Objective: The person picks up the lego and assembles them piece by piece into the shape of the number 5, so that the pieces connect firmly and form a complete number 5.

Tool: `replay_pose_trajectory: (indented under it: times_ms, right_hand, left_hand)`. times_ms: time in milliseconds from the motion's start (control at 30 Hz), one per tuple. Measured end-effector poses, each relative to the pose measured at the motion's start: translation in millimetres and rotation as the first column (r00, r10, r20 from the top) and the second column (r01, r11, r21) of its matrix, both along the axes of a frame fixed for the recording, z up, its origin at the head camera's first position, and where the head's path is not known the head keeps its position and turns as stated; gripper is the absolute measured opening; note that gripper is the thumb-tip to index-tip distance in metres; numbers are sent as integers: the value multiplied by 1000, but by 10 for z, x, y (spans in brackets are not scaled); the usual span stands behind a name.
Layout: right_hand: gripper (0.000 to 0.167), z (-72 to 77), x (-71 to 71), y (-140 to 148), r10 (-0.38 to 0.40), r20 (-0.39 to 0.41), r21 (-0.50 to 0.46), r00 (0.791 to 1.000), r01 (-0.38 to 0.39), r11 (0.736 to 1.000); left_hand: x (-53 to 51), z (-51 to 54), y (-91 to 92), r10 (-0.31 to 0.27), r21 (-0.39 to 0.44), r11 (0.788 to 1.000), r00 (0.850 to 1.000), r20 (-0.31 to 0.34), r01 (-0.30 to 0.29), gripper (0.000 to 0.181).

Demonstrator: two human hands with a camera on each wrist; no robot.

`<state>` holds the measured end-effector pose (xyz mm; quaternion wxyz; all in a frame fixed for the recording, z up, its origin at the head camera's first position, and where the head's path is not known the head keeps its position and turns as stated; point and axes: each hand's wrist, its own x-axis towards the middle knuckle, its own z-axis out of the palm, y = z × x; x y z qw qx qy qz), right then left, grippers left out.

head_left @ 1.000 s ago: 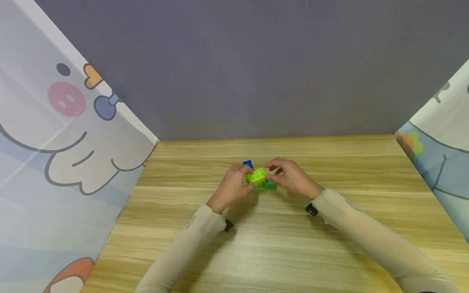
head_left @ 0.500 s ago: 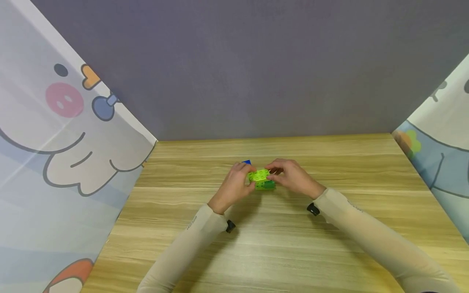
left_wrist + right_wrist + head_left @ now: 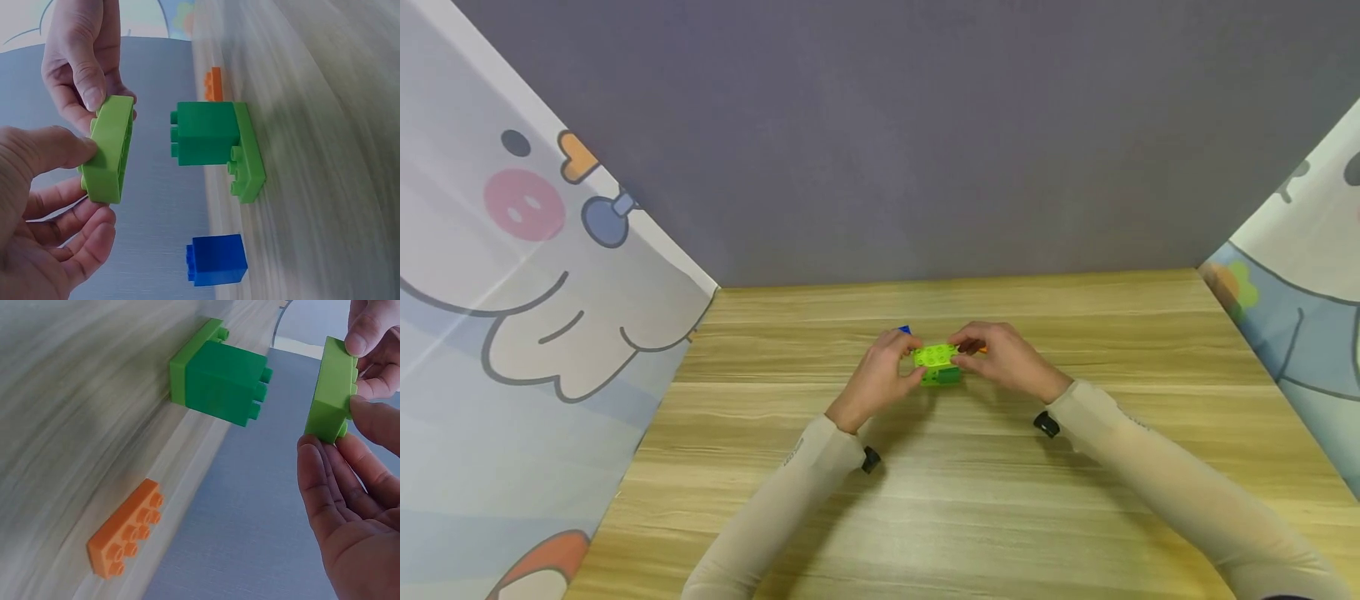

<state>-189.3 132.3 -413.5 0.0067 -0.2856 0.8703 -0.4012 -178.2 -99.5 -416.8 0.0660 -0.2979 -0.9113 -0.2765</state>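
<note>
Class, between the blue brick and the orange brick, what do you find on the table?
The dark green block on its light green base; the left wrist view shows it there.

The table (image 3: 962, 517) has light wood with wavy stripes, and it goes back to a big grey wall (image 3: 887, 142). On the left is a pale sheet (image 3: 572, 450) with a cartoon animal (image 3: 512, 271) on it. The animal has a dark eye (image 3: 516, 143) and a pink nose (image 3: 524, 205) with two light spots. By the nose are an orange shape (image 3: 578, 157) and a round blue shape (image 3: 604, 222). Low down is a reddish patch (image 3: 559, 548). On the right, another picture sheet (image 3: 1318, 321) has a green and orange flower (image 3: 1246, 286).
</note>
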Motion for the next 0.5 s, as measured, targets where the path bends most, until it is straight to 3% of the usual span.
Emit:
replay_pose_trajectory:
  times_ms: [500]
  right_hand:
    - [20, -160, -67, -16, -26, 28, 33, 999, 25, 999]
  left_hand:
    - [-70, -139, 16, -4, -17, 1000, 997, 81, 5, 27]
